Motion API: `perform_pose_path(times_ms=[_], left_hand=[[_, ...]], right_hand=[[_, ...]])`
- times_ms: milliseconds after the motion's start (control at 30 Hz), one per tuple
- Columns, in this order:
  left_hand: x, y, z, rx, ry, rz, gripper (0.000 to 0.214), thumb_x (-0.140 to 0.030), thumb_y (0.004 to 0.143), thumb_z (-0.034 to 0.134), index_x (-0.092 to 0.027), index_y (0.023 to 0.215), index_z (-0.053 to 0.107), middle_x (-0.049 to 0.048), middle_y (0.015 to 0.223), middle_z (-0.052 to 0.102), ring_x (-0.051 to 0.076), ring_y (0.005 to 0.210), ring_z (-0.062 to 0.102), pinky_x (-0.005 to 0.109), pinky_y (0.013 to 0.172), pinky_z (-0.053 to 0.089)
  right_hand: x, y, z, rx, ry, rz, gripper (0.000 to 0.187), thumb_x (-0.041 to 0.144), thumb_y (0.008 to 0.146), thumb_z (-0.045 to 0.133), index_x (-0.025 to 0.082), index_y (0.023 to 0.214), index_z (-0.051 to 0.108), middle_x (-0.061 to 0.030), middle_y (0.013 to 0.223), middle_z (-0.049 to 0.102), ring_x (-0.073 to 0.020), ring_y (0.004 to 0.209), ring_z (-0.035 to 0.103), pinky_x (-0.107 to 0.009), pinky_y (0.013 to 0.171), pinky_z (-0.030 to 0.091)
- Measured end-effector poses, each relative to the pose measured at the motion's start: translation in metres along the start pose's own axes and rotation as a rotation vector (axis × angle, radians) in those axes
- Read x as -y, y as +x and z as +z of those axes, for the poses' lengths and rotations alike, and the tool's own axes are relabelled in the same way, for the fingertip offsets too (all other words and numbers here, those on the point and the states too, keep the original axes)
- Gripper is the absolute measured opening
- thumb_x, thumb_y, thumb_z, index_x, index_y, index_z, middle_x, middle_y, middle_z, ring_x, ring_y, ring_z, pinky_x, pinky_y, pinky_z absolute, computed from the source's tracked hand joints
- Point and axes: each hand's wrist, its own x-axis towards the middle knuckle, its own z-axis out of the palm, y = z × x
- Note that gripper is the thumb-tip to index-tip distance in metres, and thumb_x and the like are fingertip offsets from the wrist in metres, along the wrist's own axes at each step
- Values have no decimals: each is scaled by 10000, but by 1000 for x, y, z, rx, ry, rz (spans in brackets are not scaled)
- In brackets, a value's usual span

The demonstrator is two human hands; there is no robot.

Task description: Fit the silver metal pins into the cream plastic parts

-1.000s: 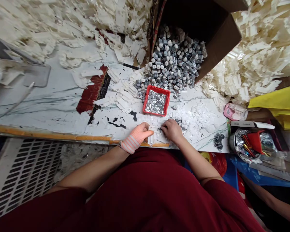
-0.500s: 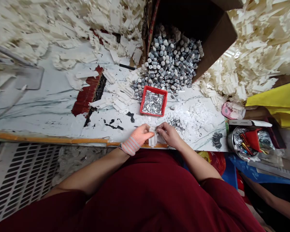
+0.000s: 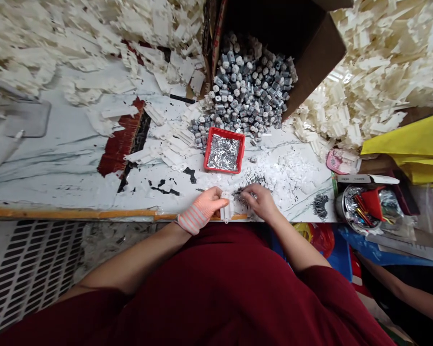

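My left hand (image 3: 201,210), in an orange and grey striped glove, pinches a white plastic part (image 3: 225,211) at the table's front edge. Just right of it, my right hand (image 3: 260,202) is bare, with thumb and forefinger close together over a small heap of dark metal pieces (image 3: 253,179). Whatever lies between those fingertips is too small to make out. Beyond both hands, a red square tray (image 3: 206,162) holds many thin shiny metal pins (image 3: 222,153).
A cardboard box (image 3: 315,60) on its side spills small grey-and-white motor-like pieces (image 3: 248,89). White plastic parts (image 3: 361,86) are heaped along the back. Small white bits (image 3: 288,168) lie at right, near a metal bowl (image 3: 341,205). Another person's arm (image 3: 400,290) shows at lower right.
My right hand has moved right, away from the white plastic part to the dark metal pieces. My left hand keeps its hold on the part. The whole view has shifted slightly.
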Motion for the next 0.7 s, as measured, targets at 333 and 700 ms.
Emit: perform_pose_path(times_ms=[333, 700], left_hand=[[9, 11, 5, 9, -16, 10, 226, -222, 654, 615, -202, 679, 392, -106, 472, 365, 55, 407, 378, 185, 411, 258], [17, 16, 3, 39, 13, 35, 221, -223, 670, 612, -199, 690, 394, -102, 499, 376, 53, 422, 374, 179, 420, 269]], right_hand=[[-54, -14, 5, -201, -537, -1, 253, 156, 902, 457, 197, 1061, 650, -98, 924, 614, -220, 873, 520, -327, 754, 438], [-61, -10, 0, -266, -277, 137, 231, 313, 921, 471, 188, 958, 662, -92, 924, 617, -221, 904, 559, -350, 809, 458]])
